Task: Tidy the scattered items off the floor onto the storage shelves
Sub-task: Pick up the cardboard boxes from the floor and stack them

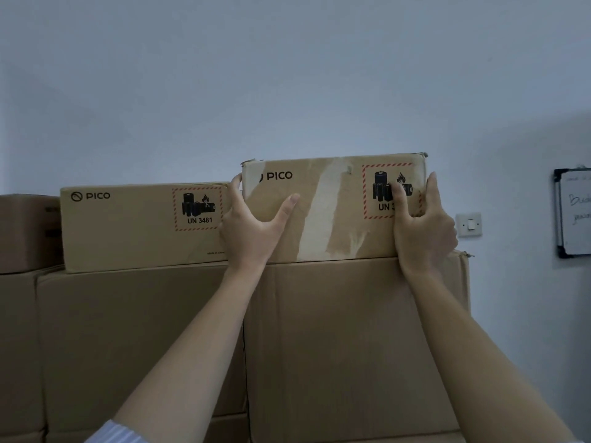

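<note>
Both hands hold one cardboard box at head height, one at each end. The left hand has its fingers wrapped round the box's left edge and its thumb spread flat across the front face; the right hand has its fingers curved round the right edge with the thumb pressing on the front. This box sits on top of a large brown carton, at the top of a stack against a pale wall. Its front reads "PICO" beside a round logo, and carries a red-hatched battery hazard label with black battery and flame symbols; the thumb hides part of the print, leaving "UN 3". Strips of worn tape run down the face. A second PICO box stands just beside it to the left, on another large carton, with the same label reading "UN 3481". Part of a darker third box shows at far left. On the right wall are one light switch and one whiteboard with handwriting too small to read.
</note>
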The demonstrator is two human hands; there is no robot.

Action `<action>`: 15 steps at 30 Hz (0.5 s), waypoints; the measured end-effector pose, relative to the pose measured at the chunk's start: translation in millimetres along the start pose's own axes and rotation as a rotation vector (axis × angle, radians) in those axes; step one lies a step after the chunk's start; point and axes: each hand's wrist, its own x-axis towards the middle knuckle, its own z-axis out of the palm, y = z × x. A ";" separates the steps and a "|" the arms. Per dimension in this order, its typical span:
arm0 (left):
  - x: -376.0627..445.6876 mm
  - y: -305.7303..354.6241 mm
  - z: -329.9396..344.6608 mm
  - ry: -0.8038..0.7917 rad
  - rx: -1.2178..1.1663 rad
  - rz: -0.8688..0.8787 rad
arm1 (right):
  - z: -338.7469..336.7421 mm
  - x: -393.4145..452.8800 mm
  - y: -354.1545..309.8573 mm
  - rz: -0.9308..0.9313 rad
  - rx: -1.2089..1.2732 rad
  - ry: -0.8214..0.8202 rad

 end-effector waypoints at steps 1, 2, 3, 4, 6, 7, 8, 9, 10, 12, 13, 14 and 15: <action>-0.3 -0.1 -0.4 0.011 0.010 0.009 | 0.0 -0.5 0.8 0.000 -0.007 0.001; -0.2 -0.7 -0.5 0.020 0.021 0.014 | -0.3 -1.2 1.0 0.000 -0.009 0.002; 0.2 -1.3 -0.5 0.026 0.026 0.010 | -0.7 -1.9 1.4 -0.001 -0.008 0.005; 0.2 -1.7 -1.0 0.034 0.030 -0.002 | -1.0 -2.6 1.5 -0.001 -0.003 0.011; 0.4 -2.1 -3.5 0.046 0.031 -0.057 | -0.4 -3.1 0.2 -0.012 -0.008 0.044; 0.4 -2.0 -6.1 0.050 0.023 -0.096 | 0.6 -3.1 -0.6 -0.024 -0.025 0.079; 0.1 -3.2 -9.2 0.048 -0.001 -0.137 | 1.9 -3.6 -2.0 -0.041 -0.040 0.125; -0.2 -4.8 -12.9 0.038 -0.043 -0.180 | 3.7 -5.4 -5.4 -0.077 -0.032 0.187; -0.8 -7.1 -17.3 0.022 -0.099 -0.224 | 5.0 -9.9 -11.8 -0.145 0.008 0.259; -1.1 -18.1 -27.2 0.012 -0.195 -0.290 | 8.1 -25.8 -32.6 -0.374 0.152 0.367; -0.9 -26.7 -33.3 0.020 -0.221 -0.297 | 10.3 -37.1 -47.1 -0.510 0.251 0.352; -0.6 -37.5 -39.6 0.024 -0.224 -0.286 | 11.6 -51.5 -65.3 -0.622 0.362 0.275; 0.1 -50.3 -45.7 0.012 -0.201 -0.267 | 13.0 -68.6 -85.6 -0.695 0.473 0.145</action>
